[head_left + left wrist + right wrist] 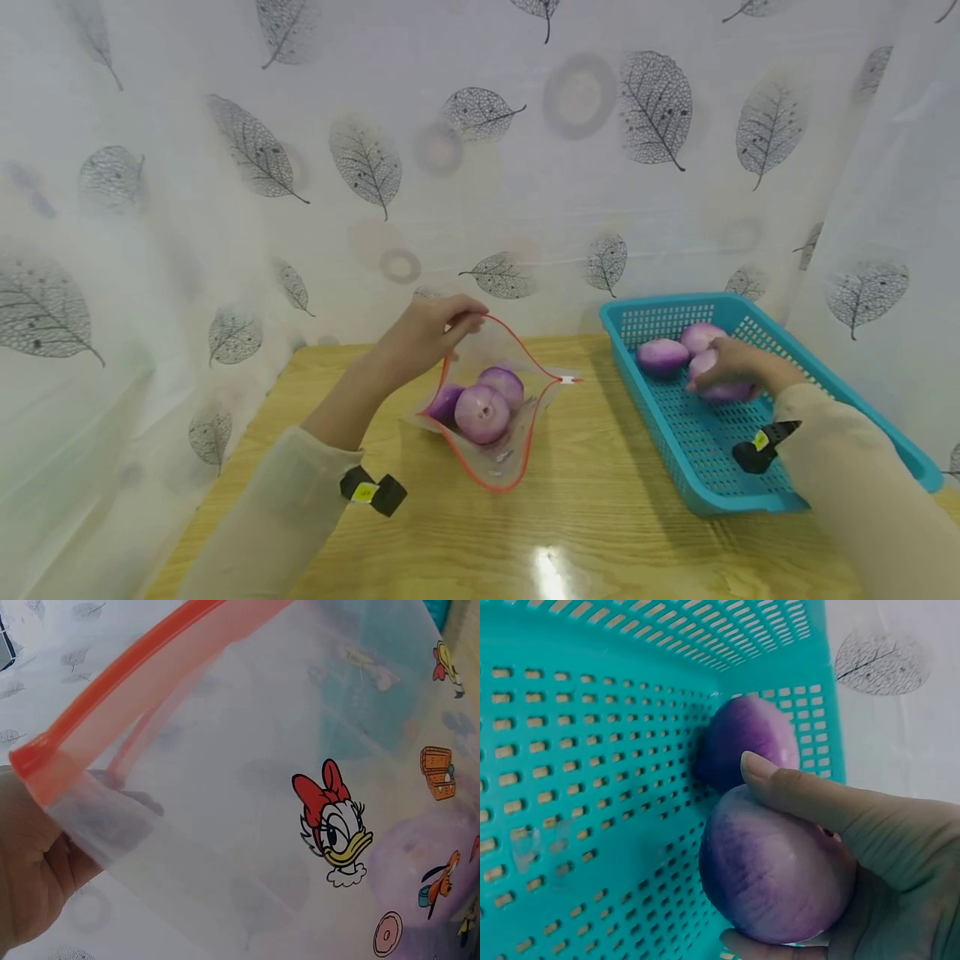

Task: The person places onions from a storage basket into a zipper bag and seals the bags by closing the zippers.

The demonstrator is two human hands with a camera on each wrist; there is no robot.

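My left hand (426,335) pinches the upper left edge of a clear zip bag (502,343) with a red seal. The bag's mouth gapes wide, and inside lie several purple onions (482,414). In the left wrist view, the bag wall (247,817) shows cartoon prints, with thumb and fingers around its corner. My right hand (738,367) reaches into a blue plastic basket (651,425) and grips a purple onion (776,866), thumb over its top. Beside that onion, two more purple onions (662,358) sit at the basket's far end; one shows just past the thumb in the right wrist view.
The bag and basket stand on a wooden table (592,492), with the basket to the right. Behind them hangs a pale curtain (420,225) printed with grey leaves. A white slider (567,380) sits at the right end of the bag's seal.
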